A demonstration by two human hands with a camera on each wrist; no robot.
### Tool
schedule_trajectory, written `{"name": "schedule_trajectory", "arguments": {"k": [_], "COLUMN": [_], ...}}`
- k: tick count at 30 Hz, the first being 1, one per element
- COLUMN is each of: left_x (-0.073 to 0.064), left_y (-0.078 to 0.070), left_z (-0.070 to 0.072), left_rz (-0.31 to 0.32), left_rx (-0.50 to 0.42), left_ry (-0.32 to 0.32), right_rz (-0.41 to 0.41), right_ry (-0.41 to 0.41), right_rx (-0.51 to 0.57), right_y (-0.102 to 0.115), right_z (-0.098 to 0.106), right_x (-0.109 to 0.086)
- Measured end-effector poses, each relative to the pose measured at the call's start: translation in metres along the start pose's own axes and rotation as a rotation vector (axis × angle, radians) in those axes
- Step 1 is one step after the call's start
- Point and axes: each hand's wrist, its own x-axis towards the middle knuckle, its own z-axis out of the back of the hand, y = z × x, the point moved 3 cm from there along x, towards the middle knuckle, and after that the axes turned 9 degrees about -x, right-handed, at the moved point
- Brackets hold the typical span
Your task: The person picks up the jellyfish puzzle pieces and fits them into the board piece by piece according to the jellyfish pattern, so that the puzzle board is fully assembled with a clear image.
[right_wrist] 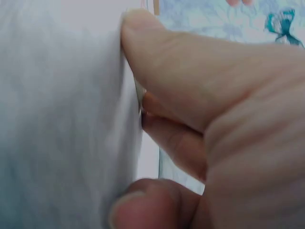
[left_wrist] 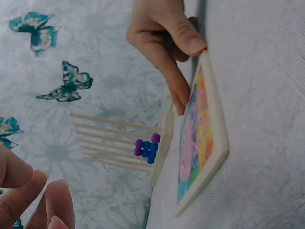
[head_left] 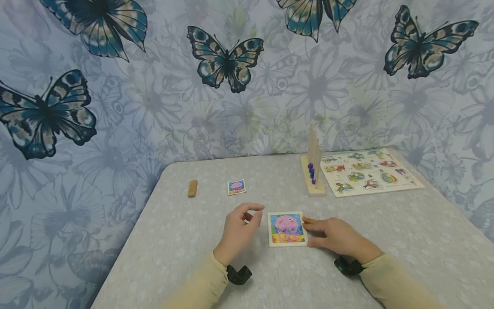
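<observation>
A square jellyfish picture board (head_left: 287, 229) with a pale wooden rim lies on the table in front of me. My right hand (head_left: 337, 236) touches its right edge, thumb at the near corner and fingers farther along; the left wrist view shows this thumb (left_wrist: 193, 44) and the board (left_wrist: 202, 138) from the side. My left hand (head_left: 240, 227) hovers left of the board, apart from it, fingers loosely bent and holding nothing. In the right wrist view the right hand (right_wrist: 190, 90) hides most of the board.
A small jellyfish card (head_left: 236, 187) and a wooden block (head_left: 192, 189) lie farther back on the left. Behind the board stands a wooden peg rack (head_left: 314, 171) with blue and purple beads. A picture puzzle board (head_left: 370, 171) lies at the back right, near the wall.
</observation>
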Motion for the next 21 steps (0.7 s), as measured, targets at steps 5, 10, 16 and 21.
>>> {"name": "schedule_trajectory", "arguments": {"k": [5, 10, 16, 21], "left_x": [0.005, 0.007, 0.004, -0.001], "left_y": [0.0, 0.015, 0.048, 0.054], "left_z": [0.017, 0.032, 0.037, 0.033], "left_rz": [0.13, 0.173, 0.241, 0.221], "left_rx": [-0.106, -0.048, -0.068, -0.053], "left_ry": [-0.065, -0.095, -0.109, -0.06], "right_rz": [0.027, 0.058, 0.043, -0.055], "right_ry": [0.03, 0.033, 0.068, 0.056], "right_rx": [0.004, -0.039, -0.077, -0.068], "right_y": [0.011, 0.028, 0.045, 0.046], "right_z": [0.0, -0.002, -0.003, -0.002], "right_x": [0.005, 0.015, 0.032, 0.038]}}
